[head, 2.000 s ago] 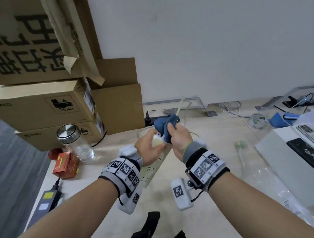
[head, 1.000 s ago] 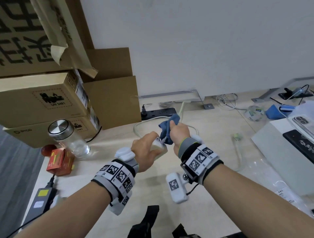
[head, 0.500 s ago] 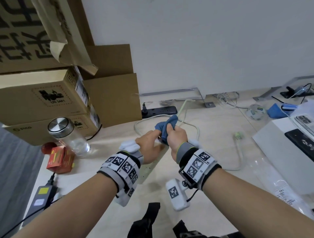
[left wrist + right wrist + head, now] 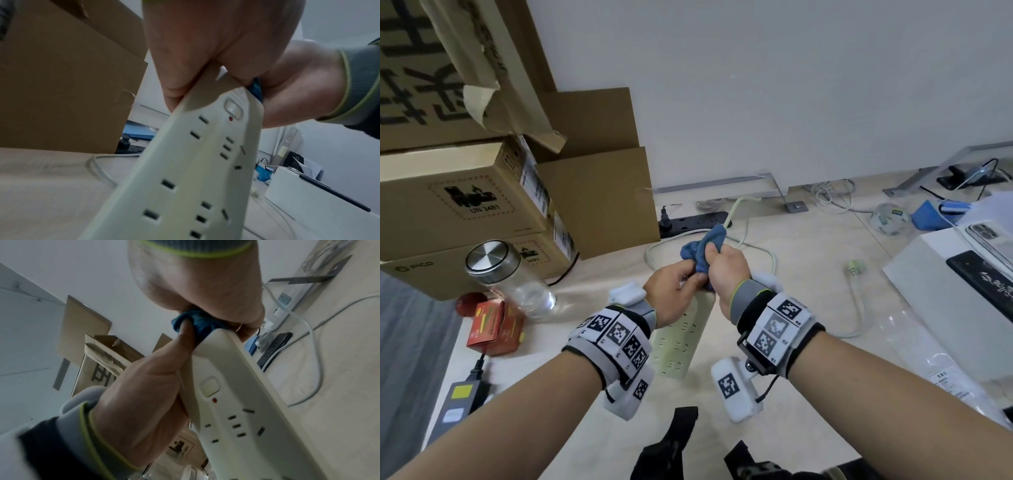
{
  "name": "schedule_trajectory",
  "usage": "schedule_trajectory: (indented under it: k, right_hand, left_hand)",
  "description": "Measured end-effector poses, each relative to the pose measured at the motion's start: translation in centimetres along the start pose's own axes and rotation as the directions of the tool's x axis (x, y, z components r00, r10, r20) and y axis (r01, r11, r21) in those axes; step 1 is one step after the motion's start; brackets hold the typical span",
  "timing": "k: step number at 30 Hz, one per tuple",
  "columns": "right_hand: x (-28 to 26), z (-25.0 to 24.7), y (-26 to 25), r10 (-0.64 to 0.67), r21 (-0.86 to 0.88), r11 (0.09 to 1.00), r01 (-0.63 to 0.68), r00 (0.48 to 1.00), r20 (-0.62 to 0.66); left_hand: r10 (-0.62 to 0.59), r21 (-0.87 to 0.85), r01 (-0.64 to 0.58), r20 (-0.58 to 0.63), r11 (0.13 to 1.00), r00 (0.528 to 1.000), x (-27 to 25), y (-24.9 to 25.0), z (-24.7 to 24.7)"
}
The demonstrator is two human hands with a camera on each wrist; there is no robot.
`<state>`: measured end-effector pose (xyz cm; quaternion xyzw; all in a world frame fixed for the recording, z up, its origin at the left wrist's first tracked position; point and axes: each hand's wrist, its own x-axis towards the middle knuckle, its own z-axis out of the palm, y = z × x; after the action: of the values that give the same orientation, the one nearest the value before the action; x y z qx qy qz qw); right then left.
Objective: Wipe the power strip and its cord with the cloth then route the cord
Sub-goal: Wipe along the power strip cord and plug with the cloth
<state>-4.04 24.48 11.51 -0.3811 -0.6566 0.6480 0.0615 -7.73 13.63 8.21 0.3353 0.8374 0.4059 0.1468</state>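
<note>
1. Cream power strip [image 4: 681, 337] held tilted above the desk [image 4: 808, 274], switch end up between both hands, socket end low toward the desk's near edge.
2. Blue cloth [image 4: 702, 250] bunched over the strip's switch end, just where the cord leaves it; folds sticking up past the knuckles.
3. Cream cord [image 4: 763, 251] looping on the desk behind the hands, curving right and back toward its plug [image 4: 854, 266], which lies apart from the loop.
4. Left hand [image 4: 674, 286] curled round the strip's upper end from the left, thumb [image 4: 183, 340] pressed against the cloth.
5. Right hand [image 4: 726, 274] closed in a fist round the cloth at the strip's tip, wrist raised.
6. Open desk surface right of the hands, up to the white box [image 4: 945, 301]; less room to the left, with a glass jar [image 4: 513, 284] and red carton [image 4: 493, 329] nearby.
7. Cardboard boxes [image 4: 482, 205] and a black power strip [image 4: 695, 221] closing off the far left, near the wall.
</note>
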Motion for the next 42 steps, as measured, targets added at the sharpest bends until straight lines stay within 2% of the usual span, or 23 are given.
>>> schedule_trajectory:
  k: [5,8,9,14,23,27,31,35,39,42]
  right_hand:
    - [1.5,-2.5,-3.1,0.099,0.049,0.994,-0.094,0.988,-0.122]
    - [1.8,-3.1,-3.2,0.132,0.129,0.985,-0.113,0.980,-0.150]
    - [1.6,-2.9,-2.8,0.142,0.102,0.987,-0.127,0.978,-0.153]
    - [-0.8,0.2,1.0,0.045,0.010,0.999,-0.045,0.997,-0.061]
    - [-0.4,0.3,1.3,0.064,-0.133,0.989,-0.061,0.998,0.020]
    - [1.6,-1.5,-0.5,0.159,0.029,0.987,-0.157,0.982,-0.104]
    - [2.6,-3.5,-1.8,0.246,0.153,0.963,-0.223,0.957,-0.155]
    - [1.5,-2.2,-1.3,0.178,0.106,0.981,-0.166,0.976,-0.125]
    - [0.3,1.1,0.7,0.046,0.046,0.998,-0.043,0.996,-0.082]
    - [0.4,1.2,1.1,0.022,-0.050,0.998,-0.025,0.997,-0.069]
  left_hand:
    - [0.033,0.207,-0.055,0.107,0.977,0.994,-1.0,-0.1,-0.4]
    - [0.024,0.245,-0.039,0.061,0.969,0.998,-1.0,-0.5,-0.6]
    - [0.022,0.252,-0.031,0.038,0.967,0.999,-0.9,-0.6,-0.7]
    - [0.045,0.269,-0.034,-0.033,0.962,0.998,-0.3,-0.5,-0.7]
    - [0.028,0.243,-0.025,-0.010,0.970,1.000,-0.7,-0.4,0.2]
    - [0.075,0.317,-0.100,0.090,0.943,0.993,-1.5,-1.0,-0.5]
    - [0.064,0.371,-0.120,0.160,0.921,0.985,-2.2,-1.4,-0.6]
    - [0.022,0.364,-0.059,0.107,0.929,0.994,-1.0,-0.5,-0.7]
    - [-0.025,0.393,0.011,0.031,0.920,0.999,0.8,1.2,-1.0]
    - [-0.016,0.399,0.002,0.032,0.917,0.999,0.7,1.1,-1.0]
